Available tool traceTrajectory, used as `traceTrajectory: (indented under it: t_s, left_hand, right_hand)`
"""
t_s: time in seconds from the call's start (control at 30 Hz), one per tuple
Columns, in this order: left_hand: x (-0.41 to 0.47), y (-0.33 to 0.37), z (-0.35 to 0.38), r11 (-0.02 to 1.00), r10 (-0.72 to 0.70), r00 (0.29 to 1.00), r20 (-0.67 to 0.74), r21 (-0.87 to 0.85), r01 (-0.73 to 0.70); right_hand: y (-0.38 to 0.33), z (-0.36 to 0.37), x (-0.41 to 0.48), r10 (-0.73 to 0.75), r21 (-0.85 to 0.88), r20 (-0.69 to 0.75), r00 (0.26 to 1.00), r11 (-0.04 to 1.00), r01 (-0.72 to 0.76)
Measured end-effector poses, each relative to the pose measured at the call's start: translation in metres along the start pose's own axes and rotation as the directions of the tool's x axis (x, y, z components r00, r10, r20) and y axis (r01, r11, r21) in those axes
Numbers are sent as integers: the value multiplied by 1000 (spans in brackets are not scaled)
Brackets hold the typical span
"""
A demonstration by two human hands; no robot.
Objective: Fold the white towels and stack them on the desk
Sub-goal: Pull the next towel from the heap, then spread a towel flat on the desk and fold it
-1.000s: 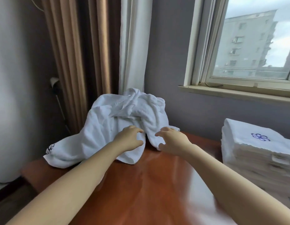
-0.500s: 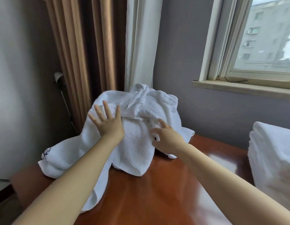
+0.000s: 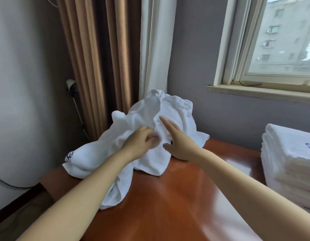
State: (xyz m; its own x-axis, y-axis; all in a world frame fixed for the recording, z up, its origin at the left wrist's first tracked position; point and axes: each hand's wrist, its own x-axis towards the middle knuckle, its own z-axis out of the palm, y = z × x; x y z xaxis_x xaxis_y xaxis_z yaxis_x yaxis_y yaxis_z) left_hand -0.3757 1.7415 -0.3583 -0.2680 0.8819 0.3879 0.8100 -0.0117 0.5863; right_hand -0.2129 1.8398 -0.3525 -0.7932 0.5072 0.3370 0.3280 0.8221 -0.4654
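A heap of crumpled white towels (image 3: 176,115) lies at the far left corner of the red-brown desk (image 3: 176,197), one end hanging over the near left edge. My left hand (image 3: 140,143) lies on the heap's front with its fingers curled into the cloth; the fingertips are blurred. My right hand (image 3: 176,138) is stretched flat against the heap just to the right, fingers straight and pointing up and away. A tall stack of folded white towels (image 3: 289,164) with a blue emblem stands at the desk's right edge.
Brown and white curtains (image 3: 116,58) hang behind the heap. A window with a sill (image 3: 258,93) is at the upper right. A lamp on a thin stem (image 3: 72,87) stands by the left wall, and a cable runs along the wall low on the left.
My left hand came down from the top left of the heap and curled into the cloth at its front. My right hand straightened its fingers and reached higher up the heap.
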Motion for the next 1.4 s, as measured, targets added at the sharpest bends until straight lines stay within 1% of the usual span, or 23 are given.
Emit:
traceTrajectory:
  t_s: [0.03,0.1,0.17,0.2,0.27,0.4,0.5,0.57,0.67,0.77,0.87,0.93,1.03,1.17,1.23,1.3,1.33,1.4]
  left_hand:
    - [-7,11,2,997,74,997,30,-38,-73]
    - [-21,33,4,979,162,987,13,-124,-159]
    - [-36,54,8,960,191,981,-33,-205,-194]
    - [-44,62,12,954,186,982,-28,-233,-187]
    - [-59,81,25,955,189,982,11,-234,-181]
    - [-86,119,58,962,241,965,104,-159,-223]
    - [-108,144,81,947,289,946,149,-188,-259]
    - [-123,163,94,938,318,933,168,-200,-283]
    - [-142,195,115,923,358,911,204,-222,-313]
    - [-159,231,141,903,402,884,240,-263,-339]
    - [-178,269,174,890,427,850,310,-310,-334]
    - [-191,299,199,883,451,813,369,-317,-346]
    - [-209,343,229,866,493,739,459,-336,-369]
    - [-232,392,260,832,554,616,560,-402,-382]
    - [-243,410,272,827,561,558,611,-385,-410]
    - [-247,421,279,828,549,515,658,-346,-441]
    - [-246,423,280,835,534,513,672,-327,-442]
    - [-239,419,274,860,497,535,684,-302,-412]
  right_hand:
    - [-3,-5,-7,-17,26,-10,1000,1000,17]
    - [-7,-16,-25,-21,51,-63,998,998,25]
    - [-6,-31,-51,18,53,-116,993,999,-12]
    - [-5,-39,-66,48,49,-117,992,998,-43]
    - [-4,-50,-100,110,57,-83,990,993,-105]
    - [-9,-63,-168,218,92,-61,974,973,-212]
    - [-7,-72,-214,301,93,-32,953,950,-297]
    - [-4,-79,-244,347,120,-51,937,933,-339]
    - [-2,-94,-294,391,151,-126,912,916,-372]
    - [4,-113,-345,476,187,-188,859,876,-445]
    - [9,-137,-404,581,226,-223,783,812,-538]
    - [12,-154,-444,645,243,-256,720,764,-598]
    - [17,-177,-497,729,256,-279,625,683,-684]
    - [24,-199,-551,809,289,-322,492,579,-763]
    - [26,-208,-568,839,302,-331,431,527,-794]
    - [26,-214,-576,842,275,-349,412,512,-813]
    - [25,-214,-576,832,252,-364,418,520,-816]
    - [21,-212,-565,806,206,-387,449,550,-809]
